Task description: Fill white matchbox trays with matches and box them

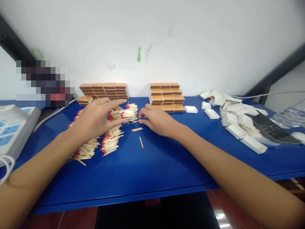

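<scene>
My left hand (95,116) curves over the match piles, thumb and fingers closed round the ends of a small white matchbox tray (130,113). Some red-tipped matches lie inside that tray. Just right of it, my right hand (154,119) has its thumb and forefinger pinched together on a match (136,121), whose red head points left. Below the fingertips a few matches (137,129) lie side by side on the blue table, and a single match (141,143) rests nearer the front. Piles of matches (111,141) spread beneath and beside my left hand, which partly hides them.
Stacked matchboxes (103,90) stand against the wall at the left, with another stepped stack (165,95) right of centre. Empty white trays (234,111) heap up at the right beside a dark phone (271,127). A white power strip (17,127) sits far left.
</scene>
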Tool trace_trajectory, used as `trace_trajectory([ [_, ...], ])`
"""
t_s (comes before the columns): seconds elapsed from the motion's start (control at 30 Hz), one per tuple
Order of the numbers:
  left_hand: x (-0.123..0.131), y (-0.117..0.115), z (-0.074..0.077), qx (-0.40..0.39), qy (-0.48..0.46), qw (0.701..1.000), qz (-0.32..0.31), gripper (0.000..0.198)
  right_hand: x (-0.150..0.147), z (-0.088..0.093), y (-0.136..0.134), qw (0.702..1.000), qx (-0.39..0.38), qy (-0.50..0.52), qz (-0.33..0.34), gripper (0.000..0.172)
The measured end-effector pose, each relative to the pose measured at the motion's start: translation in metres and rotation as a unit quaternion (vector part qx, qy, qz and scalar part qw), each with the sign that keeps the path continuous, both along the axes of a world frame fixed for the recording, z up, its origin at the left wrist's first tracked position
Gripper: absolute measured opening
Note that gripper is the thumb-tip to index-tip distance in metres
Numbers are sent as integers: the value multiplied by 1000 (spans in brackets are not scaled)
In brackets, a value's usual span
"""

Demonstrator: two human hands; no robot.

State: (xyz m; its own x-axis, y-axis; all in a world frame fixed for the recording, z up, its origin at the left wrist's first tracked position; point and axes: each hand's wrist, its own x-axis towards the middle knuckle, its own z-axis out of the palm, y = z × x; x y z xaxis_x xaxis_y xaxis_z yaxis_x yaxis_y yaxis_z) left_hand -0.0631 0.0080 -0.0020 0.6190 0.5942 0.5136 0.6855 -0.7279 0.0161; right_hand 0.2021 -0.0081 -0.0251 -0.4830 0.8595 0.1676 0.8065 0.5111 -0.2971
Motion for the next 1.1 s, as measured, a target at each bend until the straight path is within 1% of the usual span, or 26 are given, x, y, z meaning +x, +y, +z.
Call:
trace_trajectory([
  [0.1, 0, 0, 1, 0, 0, 1000, -3, 70, -2, -1, 3, 999, 12, -40, -2, 9],
  [0.2, 0, 0, 2, -2, -2, 1000, -2, 68, -4, 1, 2, 998, -3, -56, 13, 13],
  [0.27, 0, 0, 2, -2, -4, 1000, -3, 67, -3, 4, -1, 998, -25, -45, 29, 15],
  [0.37, -1, 1, 2, -2, -5, 1000, 1, 66, 0, 8, -7, 997, -51, 6, 60, 17],
  [0.47, 0, 0, 1, -3, -2, 1000, 8, 68, 3, 10, -10, 993, -72, 43, 81, 10],
  [0.57, 1, -1, 1, -6, 3, 1000, 8, 70, 1, 10, -12, 991, -94, 35, 88, 7],
  [0.8, 2, -3, 2, -13, 4, 1000, -7, 68, -6, 11, -17, 994, -83, -19, 67, 12],
  [0.97, 1, 0, 1, -11, -4, 1000, -15, 65, -1, 12, -16, 994, -76, 15, 72, 13],
  [1.1, 1, -1, 0, -18, -3, 1000, -18, 63, 5, 18, -13, 997, -41, 42, 51, 12],
])
